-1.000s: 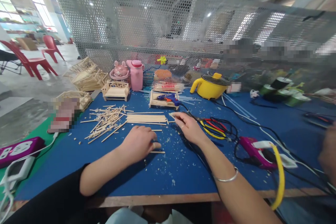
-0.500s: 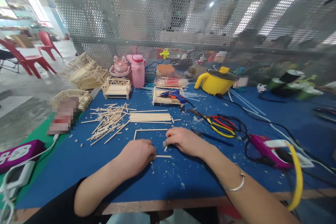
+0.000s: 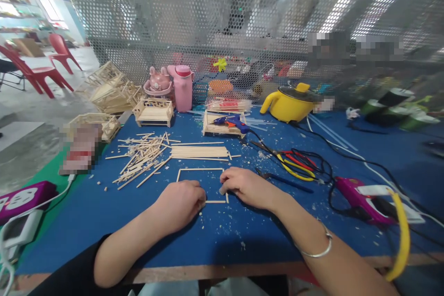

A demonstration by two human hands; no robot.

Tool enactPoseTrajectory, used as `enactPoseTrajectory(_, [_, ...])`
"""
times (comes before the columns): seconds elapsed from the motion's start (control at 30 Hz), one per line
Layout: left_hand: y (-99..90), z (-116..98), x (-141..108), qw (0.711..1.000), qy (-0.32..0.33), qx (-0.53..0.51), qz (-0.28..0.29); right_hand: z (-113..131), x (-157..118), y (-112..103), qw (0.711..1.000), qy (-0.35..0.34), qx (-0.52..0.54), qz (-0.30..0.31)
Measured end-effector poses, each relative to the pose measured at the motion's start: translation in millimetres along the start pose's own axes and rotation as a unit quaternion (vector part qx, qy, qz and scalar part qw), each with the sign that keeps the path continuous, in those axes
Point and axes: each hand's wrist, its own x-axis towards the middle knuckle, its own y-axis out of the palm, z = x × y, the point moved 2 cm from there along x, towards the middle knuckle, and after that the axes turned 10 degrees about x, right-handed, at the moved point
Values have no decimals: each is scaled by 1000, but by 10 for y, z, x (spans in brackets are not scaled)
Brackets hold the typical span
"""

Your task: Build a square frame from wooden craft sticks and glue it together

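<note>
Thin wooden sticks lie as a rectangular frame (image 3: pixel 201 169) on the blue tabletop before me. My left hand (image 3: pixel 183 202) is closed, its fingertips pressed together at the left end of the near stick (image 3: pixel 215 202); it covers the frame's near left corner. On the other side, my right hand (image 3: pixel 242 188) pinches the short right-hand stick (image 3: pixel 227 198), whose near end meets the near stick. Behind the frame lies a neat row of sticks (image 3: pixel 199 151), with a loose heap of sticks (image 3: pixel 144 159) to its left.
A glue gun (image 3: pixel 234 123) rests on a small stick-built piece (image 3: pixel 210 129). Pliers (image 3: pixel 287 181), scissors and cables lie right of my right hand. A yellow pot (image 3: pixel 291 104), a pink jug (image 3: pixel 183 90) and another stick-built bench (image 3: pixel 153 112) stand farther back.
The short right-hand stick has been turned and moved right, from lying slanted inside to standing at the frame's right side against the near stick's end. My left hand stays in place.
</note>
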Motion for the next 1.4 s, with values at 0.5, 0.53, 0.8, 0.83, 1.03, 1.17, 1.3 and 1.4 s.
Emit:
enactPoseTrajectory(0.5, [-5,-19,-8,1000,-4,-5,-6,5,-22,18,1000,-12,-16,-20])
enactPoseTrajectory(0.53, [-8,-20,-4,1000,-6,-4,-5,6,-21,23,1000,-14,-16,-18])
enactPoseTrajectory(0.8, [-44,-23,-24,999,-27,-25,-9,53,-52,-51,998,-29,24,-47])
enactPoseTrajectory(0.83, [-59,-11,-22,999,-31,-36,-16,54,-60,-82,997,-29,29,-67])
enactPoseTrajectory(1.03, [-155,153,264,992,-70,-46,-97,-85,-43,-152,974,131,1,-185])
enactPoseTrajectory(1.17, [-98,191,549,994,-53,6,-100,-169,13,-51,970,179,6,-166])
enactPoseTrajectory(1.3, [-7,172,654,994,-53,27,-88,-182,42,2,972,177,-15,-156])
enactPoseTrajectory(1.4, [32,171,661,993,-57,33,-95,-187,50,10,972,175,-31,-156])
